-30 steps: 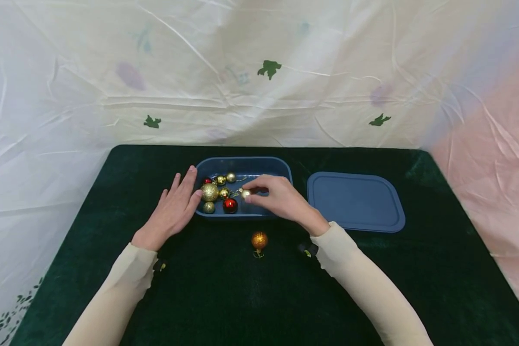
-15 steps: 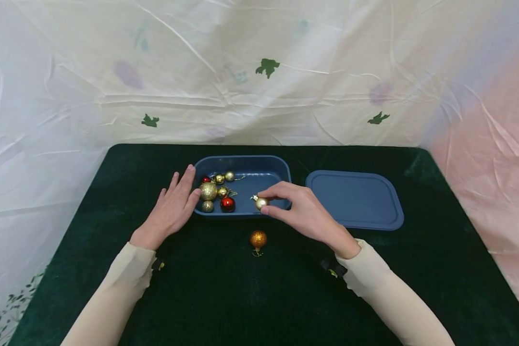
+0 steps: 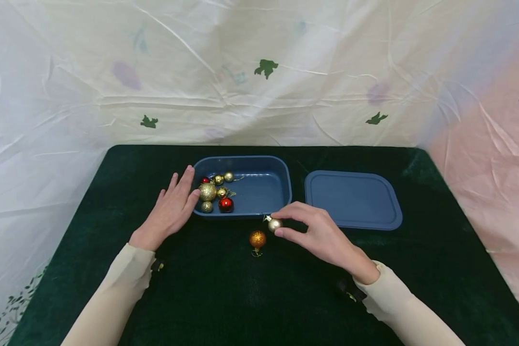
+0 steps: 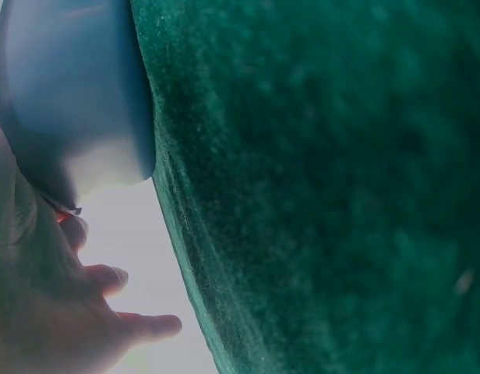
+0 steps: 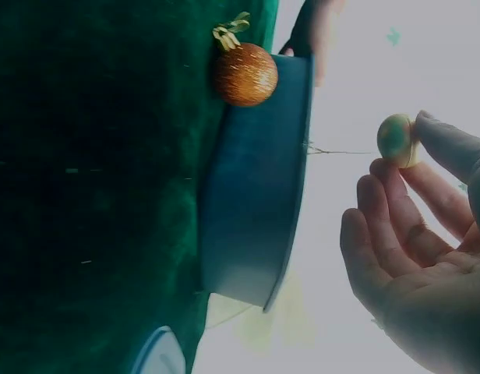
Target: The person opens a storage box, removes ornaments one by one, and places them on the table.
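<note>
Between thumb and fingertips my right hand pinches a pale gold bauble, held just in front of the near rim of a blue box. In the right wrist view the bauble hangs in the air with its thin string stretching sideways. My left hand rests with straight fingers against the box's left end. Inside the box's left half lie several baubles, among them a large glittery gold bauble and a red bauble. An orange bauble lies on the table in front of the box.
A flat blue lid lies to the right of the box. Dark green cloth covers the table. Pale patterned fabric hangs behind and at the sides.
My right hand has lifted the pale gold bauble out of the box, bringing it nearer and to the right. My left hand stays at the box's left end.
</note>
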Demonstrator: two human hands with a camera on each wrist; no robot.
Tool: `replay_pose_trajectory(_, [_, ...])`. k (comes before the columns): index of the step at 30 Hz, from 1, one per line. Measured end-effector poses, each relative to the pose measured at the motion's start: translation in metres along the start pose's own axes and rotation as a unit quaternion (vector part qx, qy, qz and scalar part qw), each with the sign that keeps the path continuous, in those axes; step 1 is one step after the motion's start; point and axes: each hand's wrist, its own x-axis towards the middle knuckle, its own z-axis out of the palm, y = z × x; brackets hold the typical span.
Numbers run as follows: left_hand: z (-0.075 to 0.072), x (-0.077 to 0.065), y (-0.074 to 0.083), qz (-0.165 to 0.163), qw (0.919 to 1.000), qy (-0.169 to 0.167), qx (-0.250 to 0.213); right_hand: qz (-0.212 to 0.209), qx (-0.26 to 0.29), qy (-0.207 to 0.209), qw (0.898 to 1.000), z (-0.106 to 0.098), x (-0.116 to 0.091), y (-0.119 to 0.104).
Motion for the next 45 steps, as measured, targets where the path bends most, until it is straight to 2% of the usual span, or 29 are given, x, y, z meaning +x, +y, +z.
replay_pose_trajectory(8, [-0.001,-0.001,0.000,-0.004,1.0000,-0.002,0.000,0.009,-0.012,-0.005,1.000,0.003,-0.020,0.009])
replay_pose_trajectory(15, [-0.001,-0.001,-0.001,-0.004,1.0000,-0.004,-0.001,0.007,-0.009,-0.015,1.000,0.012,-0.030,0.020])
replay_pose_trajectory(20, [-0.001,-0.001,-0.002,-0.003,1.0000,-0.003,-0.002,0.020,-0.004,-0.033,0.999,0.020,-0.028,0.028])
replay_pose_trajectory(28, [-0.001,0.000,-0.002,-0.001,1.0000,-0.001,-0.004,0.029,-0.024,-0.064,0.997,0.027,-0.017,0.039])
replay_pose_trajectory(35, [-0.001,0.000,-0.001,-0.002,1.0000,-0.001,-0.004,0.047,-0.038,-0.090,0.994,0.028,-0.011,0.040])
replay_pose_trajectory(45, [-0.001,0.001,0.000,-0.006,1.0000,-0.004,0.001,0.048,-0.064,-0.104,0.991,0.031,-0.005,0.040])
